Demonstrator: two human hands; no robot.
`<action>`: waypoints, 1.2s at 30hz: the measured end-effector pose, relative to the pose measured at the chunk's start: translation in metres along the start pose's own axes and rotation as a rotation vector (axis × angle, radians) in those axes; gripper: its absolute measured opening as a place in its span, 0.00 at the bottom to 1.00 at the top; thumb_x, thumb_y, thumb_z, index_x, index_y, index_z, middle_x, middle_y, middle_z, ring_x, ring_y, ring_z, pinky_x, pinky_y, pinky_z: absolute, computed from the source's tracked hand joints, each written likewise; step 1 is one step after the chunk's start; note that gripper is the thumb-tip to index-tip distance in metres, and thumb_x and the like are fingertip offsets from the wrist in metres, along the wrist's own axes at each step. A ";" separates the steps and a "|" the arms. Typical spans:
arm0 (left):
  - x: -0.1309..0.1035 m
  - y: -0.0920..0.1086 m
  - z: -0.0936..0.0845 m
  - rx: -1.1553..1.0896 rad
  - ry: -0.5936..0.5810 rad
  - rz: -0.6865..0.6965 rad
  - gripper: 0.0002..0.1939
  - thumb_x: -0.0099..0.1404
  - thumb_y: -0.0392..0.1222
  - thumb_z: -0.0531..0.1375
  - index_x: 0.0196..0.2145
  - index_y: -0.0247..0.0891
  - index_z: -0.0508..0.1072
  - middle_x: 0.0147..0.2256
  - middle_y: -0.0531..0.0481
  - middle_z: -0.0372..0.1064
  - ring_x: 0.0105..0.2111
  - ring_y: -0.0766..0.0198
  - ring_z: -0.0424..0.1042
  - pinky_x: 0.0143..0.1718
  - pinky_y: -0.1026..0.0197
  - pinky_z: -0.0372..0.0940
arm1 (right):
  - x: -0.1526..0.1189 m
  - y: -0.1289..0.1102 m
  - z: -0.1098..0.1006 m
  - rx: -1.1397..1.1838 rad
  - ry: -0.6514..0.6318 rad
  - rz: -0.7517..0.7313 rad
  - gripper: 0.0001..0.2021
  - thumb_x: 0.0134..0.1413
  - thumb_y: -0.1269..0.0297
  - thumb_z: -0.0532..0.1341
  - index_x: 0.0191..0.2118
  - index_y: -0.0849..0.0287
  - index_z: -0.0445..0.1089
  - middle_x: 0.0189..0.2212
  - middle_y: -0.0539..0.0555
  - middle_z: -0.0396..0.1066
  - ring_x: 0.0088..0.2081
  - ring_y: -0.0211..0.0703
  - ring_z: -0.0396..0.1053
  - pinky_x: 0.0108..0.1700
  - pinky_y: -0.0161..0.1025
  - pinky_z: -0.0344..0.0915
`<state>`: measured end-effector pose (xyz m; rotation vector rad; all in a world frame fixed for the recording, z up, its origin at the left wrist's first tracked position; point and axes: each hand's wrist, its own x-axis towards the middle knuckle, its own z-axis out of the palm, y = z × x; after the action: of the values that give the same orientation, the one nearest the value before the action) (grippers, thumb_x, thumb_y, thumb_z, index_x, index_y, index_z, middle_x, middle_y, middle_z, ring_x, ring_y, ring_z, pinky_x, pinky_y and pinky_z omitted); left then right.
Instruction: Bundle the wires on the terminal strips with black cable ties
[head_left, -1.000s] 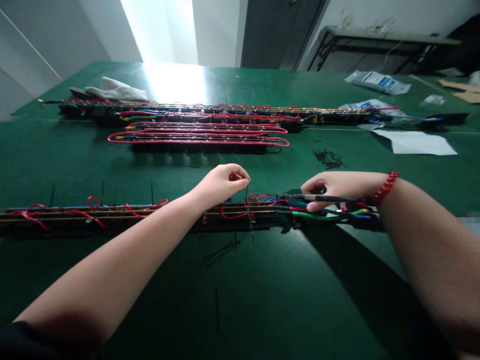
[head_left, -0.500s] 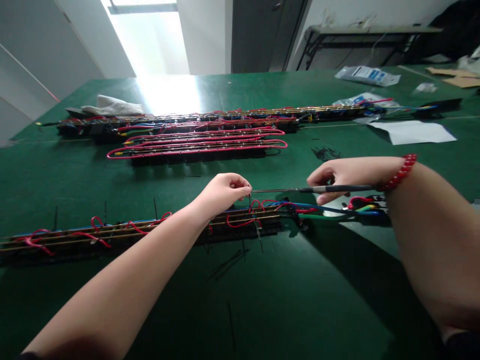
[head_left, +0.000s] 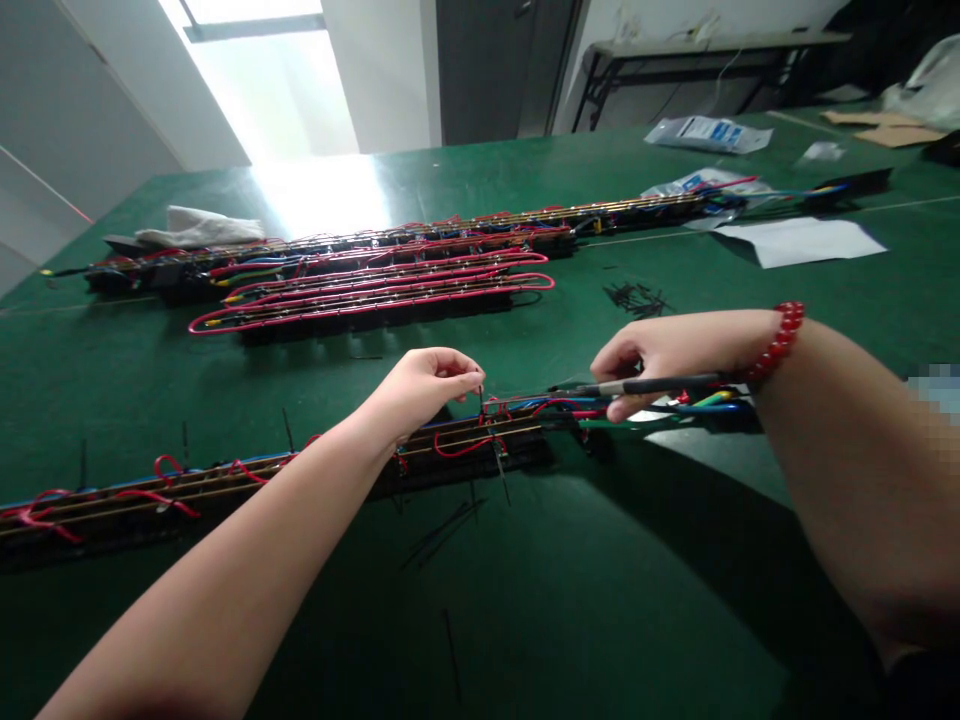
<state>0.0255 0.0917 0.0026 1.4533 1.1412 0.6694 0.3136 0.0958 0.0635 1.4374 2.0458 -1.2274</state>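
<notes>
My left hand (head_left: 431,385) is closed in a pinch on the upright tail of a black cable tie (head_left: 481,402) above the nearer wired strip (head_left: 480,438). This strip carries brass-coloured rods, red wire loops and several upright black tie tails. My right hand (head_left: 652,360), a red bead bracelet (head_left: 782,338) at its wrist, is closed around a long thin-nosed tool with dark handles (head_left: 660,385). Its slender metal tip points left and lies close to the tie below my left fingertips; whether they touch I cannot tell. Blue, green and red cables (head_left: 712,404) run beneath the right hand.
Farther back lie a long wired strip (head_left: 630,208) and shorter red-wired strips (head_left: 390,290). Loose black ties (head_left: 637,298) form a small pile; others (head_left: 446,530) lie in front. White paper (head_left: 802,243), plastic bags (head_left: 709,134) and a whitish glove or cloth (head_left: 202,227) are on the green table (head_left: 600,600).
The tool's tip has lowered from the left fingertips to near the strip, with the right hand following. The left hand keeps its pinch on the cable tie. The view has shifted slightly.
</notes>
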 end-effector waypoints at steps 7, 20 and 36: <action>0.001 -0.009 -0.003 0.010 -0.017 0.012 0.09 0.56 0.46 0.66 0.30 0.37 0.79 0.29 0.51 0.75 0.28 0.68 0.68 0.33 0.63 0.63 | -0.004 -0.004 0.001 -0.053 0.033 0.017 0.26 0.40 0.35 0.68 0.23 0.55 0.67 0.22 0.46 0.62 0.28 0.41 0.62 0.31 0.39 0.52; 0.001 -0.006 -0.002 -0.036 -0.025 0.022 0.09 0.54 0.45 0.66 0.30 0.37 0.78 0.28 0.52 0.73 0.28 0.70 0.67 0.33 0.65 0.62 | 0.003 -0.011 0.007 -0.094 0.038 0.029 0.27 0.40 0.32 0.67 0.27 0.55 0.72 0.23 0.47 0.66 0.29 0.41 0.64 0.29 0.39 0.53; 0.000 -0.007 -0.001 -0.038 -0.021 0.078 0.07 0.55 0.43 0.65 0.29 0.36 0.77 0.27 0.52 0.71 0.27 0.69 0.65 0.32 0.64 0.61 | -0.005 -0.019 0.008 -0.129 0.102 0.031 0.26 0.39 0.36 0.68 0.23 0.56 0.67 0.20 0.46 0.62 0.25 0.38 0.60 0.28 0.39 0.50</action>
<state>0.0223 0.0917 -0.0036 1.4755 1.0546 0.7251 0.2970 0.0846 0.0714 1.4928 2.1190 -1.0090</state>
